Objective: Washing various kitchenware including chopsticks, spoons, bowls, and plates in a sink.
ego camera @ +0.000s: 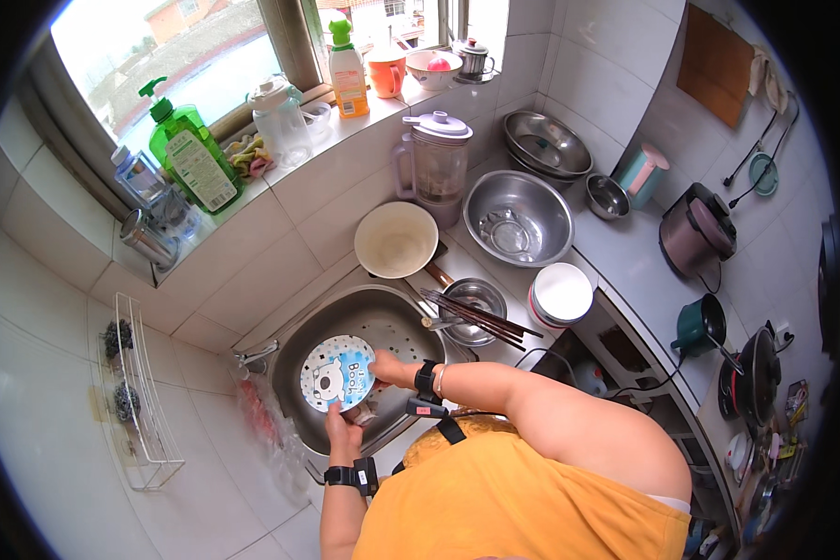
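A round plate point(315, 381) with a cartoon bear and blue printing is held tilted over the stainless steel sink point(413, 350). My left hand point(343, 430) grips its lower rim. My right hand point(390, 369) grips the right rim. Beneath the plate, near my left hand, is a crumpled whitish thing point(365, 414), perhaps a cloth. Small dark scraps lie on the sink floor. The faucet point(257, 354) is at the sink's left edge. Chopsticks point(483, 318) lie across a steel bowl point(493, 297) to the right of the sink.
A cream pan point(395, 238) stands behind the sink, near a blender point(437, 164) and a large steel basin point(518, 217). Stacked white bowls point(562, 290) sit at the counter edge. A wire rack point(147, 420) hangs left. A green pump bottle point(192, 154) stands on the sill.
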`<action>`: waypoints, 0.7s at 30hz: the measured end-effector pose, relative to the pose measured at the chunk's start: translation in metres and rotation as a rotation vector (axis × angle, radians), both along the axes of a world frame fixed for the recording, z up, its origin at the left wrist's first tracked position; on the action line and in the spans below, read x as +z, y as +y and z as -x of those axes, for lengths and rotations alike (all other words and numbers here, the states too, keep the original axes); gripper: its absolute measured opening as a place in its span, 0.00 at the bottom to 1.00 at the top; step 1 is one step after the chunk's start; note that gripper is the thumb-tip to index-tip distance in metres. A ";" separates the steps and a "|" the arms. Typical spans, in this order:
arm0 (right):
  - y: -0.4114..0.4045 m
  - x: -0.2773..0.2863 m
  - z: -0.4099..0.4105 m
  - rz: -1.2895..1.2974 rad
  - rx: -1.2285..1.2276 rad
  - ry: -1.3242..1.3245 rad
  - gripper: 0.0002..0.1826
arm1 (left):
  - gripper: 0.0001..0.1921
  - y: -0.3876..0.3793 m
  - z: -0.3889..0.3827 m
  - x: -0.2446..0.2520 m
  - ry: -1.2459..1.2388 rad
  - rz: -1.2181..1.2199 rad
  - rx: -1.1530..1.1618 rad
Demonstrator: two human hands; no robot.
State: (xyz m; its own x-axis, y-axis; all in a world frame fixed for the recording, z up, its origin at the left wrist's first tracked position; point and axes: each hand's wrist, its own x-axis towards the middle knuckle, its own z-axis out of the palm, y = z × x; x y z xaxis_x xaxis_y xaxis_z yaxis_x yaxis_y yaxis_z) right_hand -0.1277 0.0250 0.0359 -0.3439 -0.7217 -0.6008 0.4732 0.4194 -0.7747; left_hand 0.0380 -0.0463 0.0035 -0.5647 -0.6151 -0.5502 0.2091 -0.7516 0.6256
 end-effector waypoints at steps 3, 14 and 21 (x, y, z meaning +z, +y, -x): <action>0.005 -0.013 0.010 -0.012 -0.164 -0.067 0.08 | 0.34 0.006 0.006 0.052 0.041 -0.017 -0.108; 0.167 0.121 0.101 0.193 -0.436 0.208 0.15 | 0.11 0.001 -0.027 0.018 -0.126 0.037 0.011; 0.329 0.112 0.160 -0.052 -0.684 0.471 0.18 | 0.09 0.008 -0.016 0.029 -0.142 0.019 0.040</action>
